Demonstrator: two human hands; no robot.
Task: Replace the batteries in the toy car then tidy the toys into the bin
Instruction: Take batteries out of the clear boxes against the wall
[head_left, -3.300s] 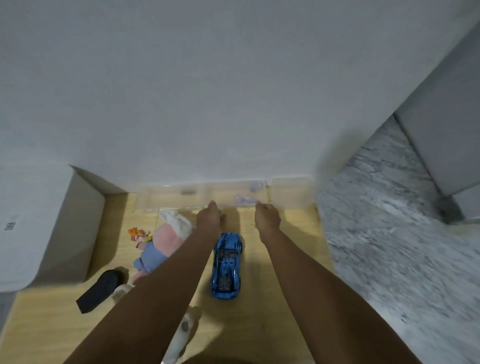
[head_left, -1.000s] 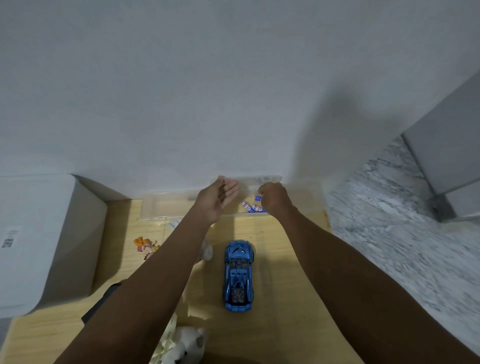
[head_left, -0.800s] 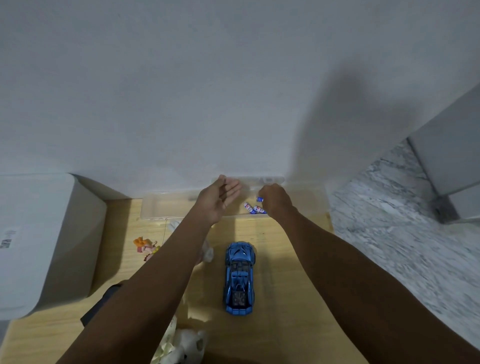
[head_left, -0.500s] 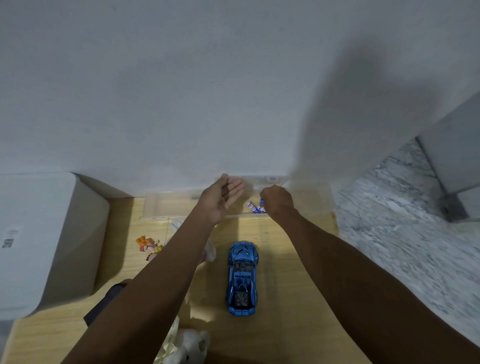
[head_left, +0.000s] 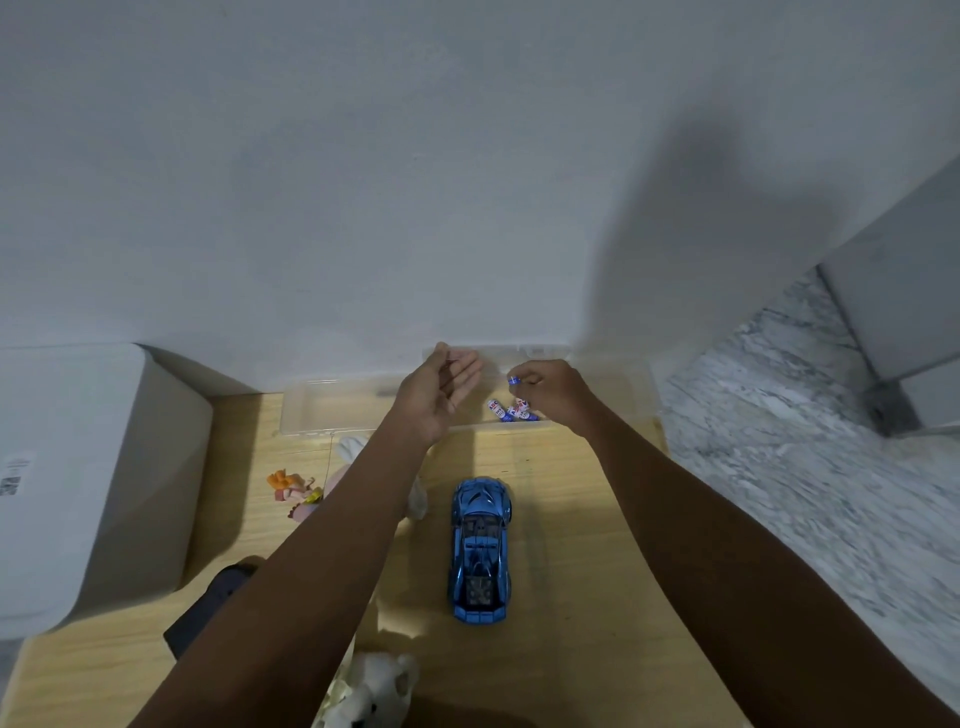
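Observation:
A shiny blue toy car (head_left: 481, 550) sits on the wooden floor, nose toward the wall. Beyond it, against the wall, lies a clear plastic tray (head_left: 332, 410) holding a few blue-and-white batteries (head_left: 506, 410). My right hand (head_left: 550, 388) hovers over the tray with its fingertips pinched on one battery (head_left: 513, 380), lifted above the others. My left hand (head_left: 439, 395) is over the tray's middle, palm turned up, fingers apart, nothing in it.
A white bin (head_left: 78, 467) stands at the left. A small orange-haired doll (head_left: 291, 491), a pink plush partly hidden by my left arm, a dark object (head_left: 208, 613) and a white plush (head_left: 374, 691) lie on the floor. Marble flooring (head_left: 810, 467) starts at the right.
My right hand has closed on one battery and raised it out of the pile in the tray. My left hand stayed open over the tray; the camera shifted slightly.

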